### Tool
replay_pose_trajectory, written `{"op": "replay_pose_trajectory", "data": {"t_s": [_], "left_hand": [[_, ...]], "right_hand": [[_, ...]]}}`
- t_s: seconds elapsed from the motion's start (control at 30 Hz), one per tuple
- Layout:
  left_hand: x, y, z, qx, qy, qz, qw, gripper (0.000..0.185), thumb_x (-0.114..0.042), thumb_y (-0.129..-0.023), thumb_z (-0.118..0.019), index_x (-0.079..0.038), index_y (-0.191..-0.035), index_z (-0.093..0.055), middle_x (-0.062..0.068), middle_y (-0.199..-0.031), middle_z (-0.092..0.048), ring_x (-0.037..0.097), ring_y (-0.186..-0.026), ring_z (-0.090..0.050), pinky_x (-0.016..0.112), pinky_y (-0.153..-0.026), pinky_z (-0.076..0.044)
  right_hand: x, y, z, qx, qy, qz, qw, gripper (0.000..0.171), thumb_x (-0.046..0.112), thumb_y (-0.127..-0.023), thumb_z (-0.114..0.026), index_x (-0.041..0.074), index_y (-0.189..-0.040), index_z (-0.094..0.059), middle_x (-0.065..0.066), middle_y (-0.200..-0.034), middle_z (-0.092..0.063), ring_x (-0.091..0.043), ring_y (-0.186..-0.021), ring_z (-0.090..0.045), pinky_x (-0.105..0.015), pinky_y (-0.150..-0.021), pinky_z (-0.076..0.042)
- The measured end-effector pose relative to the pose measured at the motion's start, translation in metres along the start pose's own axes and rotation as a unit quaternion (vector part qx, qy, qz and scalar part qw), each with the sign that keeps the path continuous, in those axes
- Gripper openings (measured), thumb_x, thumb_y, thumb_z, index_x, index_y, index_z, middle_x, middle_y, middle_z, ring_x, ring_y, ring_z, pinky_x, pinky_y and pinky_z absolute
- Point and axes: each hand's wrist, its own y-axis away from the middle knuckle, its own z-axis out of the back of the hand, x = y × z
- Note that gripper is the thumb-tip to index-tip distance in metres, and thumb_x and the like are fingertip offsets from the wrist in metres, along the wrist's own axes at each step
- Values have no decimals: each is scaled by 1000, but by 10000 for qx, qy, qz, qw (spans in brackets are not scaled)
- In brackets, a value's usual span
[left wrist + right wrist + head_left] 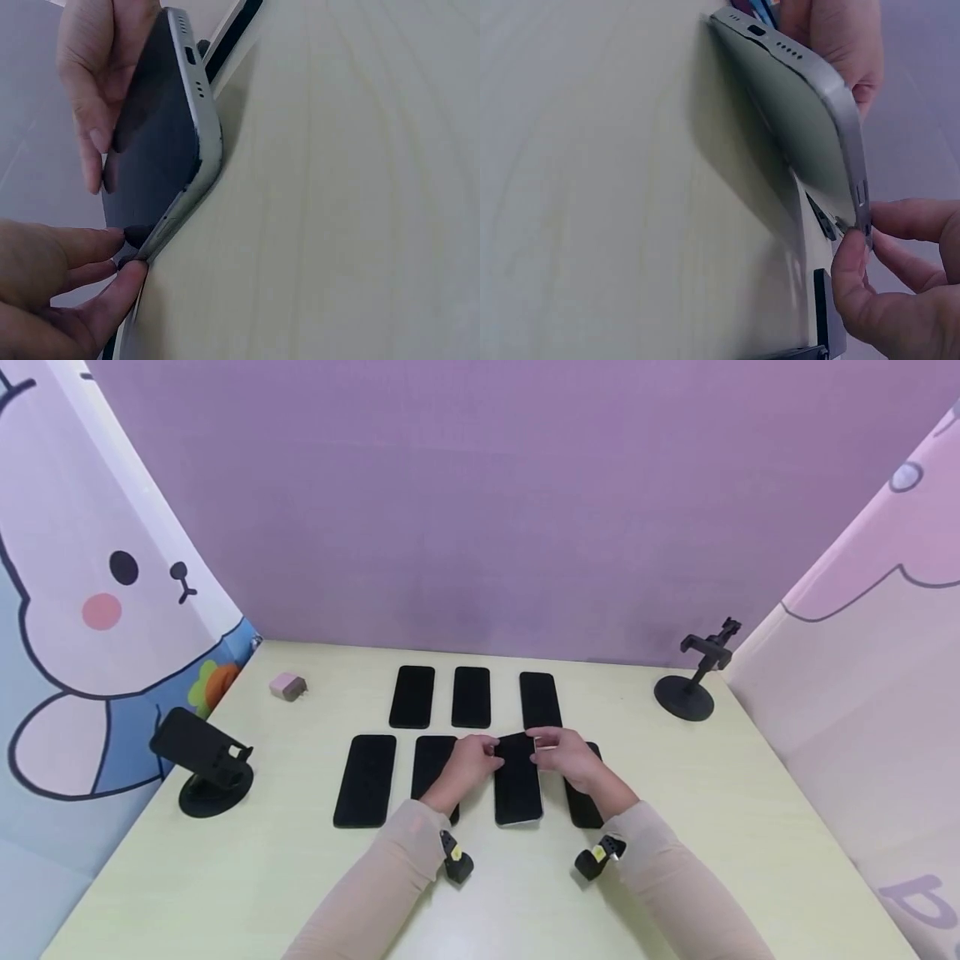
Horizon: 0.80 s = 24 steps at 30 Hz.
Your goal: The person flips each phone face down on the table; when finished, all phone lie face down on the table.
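A dark-screened phone with a silver frame point(517, 781) lies in the middle of the front row, its far end raised off the pale table point(705, 827). My left hand point(486, 753) pinches its left edge near the far end, and my right hand point(545, 745) pinches the right edge opposite. In the left wrist view the phone point(161, 142) tilts up and my left fingertips point(133, 259) sit on its side rail. From the right wrist its grey back point(810, 127) shows, with my right fingertips point(853, 244) on the edge.
Three black phones point(471, 696) lie in the back row. More phones point(365, 779) flank the held one, two partly under my hands. A black phone stand point(206, 764) is at the left, another stand point(697, 685) at the back right, and a pink charger point(288, 686) at the back left.
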Motion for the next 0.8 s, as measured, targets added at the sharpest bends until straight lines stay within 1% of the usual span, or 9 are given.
{"op": "replay_pose_trajectory", "data": {"t_s": [0.13,0.2,0.3,0.47,0.57,0.63,0.67,0.73,0.8], "left_hand": [[1,1,-2,-65,-15,-100,9999,30,-5,-83,-74,5,-110,-70,4,-78,-62,18,-74,-57,32,-75,-50],[0,1,-2,-79,20,-120,9999,30,-6,-84,-74,5,-111,-70,3,-77,-61,17,-72,-55,31,-73,-49],[-1,1,-2,-61,134,-88,9999,31,-10,-86,-73,3,-114,-70,4,-80,-62,18,-73,-56,32,-73,-49],[-1,0,-4,-44,339,-11,9994,32,-13,-87,-72,-2,-117,-70,8,-92,-68,19,-81,-60,34,-77,-50],[-1,0,-6,-114,402,-90,9991,31,-13,-87,-72,-3,-116,-71,7,-91,-70,17,-80,-62,32,-75,-50],[-1,0,-8,-161,489,-211,9985,32,-13,-87,-72,-2,-118,-71,8,-90,-71,16,-78,-63,31,-73,-50],[-1,0,-9,-184,535,-263,9981,32,-13,-88,-72,-3,-118,-70,8,-90,-72,16,-78,-64,30,-73,-50],[-1,1,-11,-195,748,-351,9964,34,-13,-89,-71,-3,-121,-69,11,-96,-72,17,-84,-67,31,-76,-52],[-3,2,-13,-224,1058,-400,9933,35,-12,-90,-70,-2,-124,-67,15,-103,-71,19,-88,-68,30,-74,-53]], "right_hand": [[1,0,1,26,-162,74,9998,47,-9,-87,-62,-9,-133,-52,-28,-125,-51,-26,-99,-61,-35,-83,-53],[3,-1,1,11,-280,100,9996,47,-9,-87,-62,-9,-133,-52,-26,-124,-51,-25,-98,-61,-35,-82,-53],[4,-2,1,-56,-486,69,9988,47,-9,-88,-62,-8,-133,-53,-24,-125,-52,-24,-99,-60,-33,-83,-53],[4,-3,2,-73,-727,81,9973,47,-9,-89,-62,-9,-135,-50,-23,-126,-50,-21,-98,-60,-34,-85,-53],[4,-3,2,-58,-885,26,9961,48,-9,-90,-62,-9,-136,-48,-23,-126,-49,-19,-96,-61,-35,-86,-53],[5,-2,2,-43,-989,2,9951,49,-10,-90,-61,-9,-137,-48,-22,-126,-49,-18,-95,-61,-35,-85,-53],[5,-2,3,-28,-1022,2,9948,49,-10,-90,-61,-9,-137,-47,-22,-126,-49,-18,-94,-61,-35,-85,-53],[6,-2,3,35,-1097,49,9939,49,-10,-91,-60,-10,-137,-46,-23,-126,-49,-17,-95,-61,-34,-86,-52],[7,-1,4,128,-1169,92,9930,48,-11,-92,-58,-11,-138,-45,-24,-128,-48,-16,-96,-61,-34,-86,-52]]}}
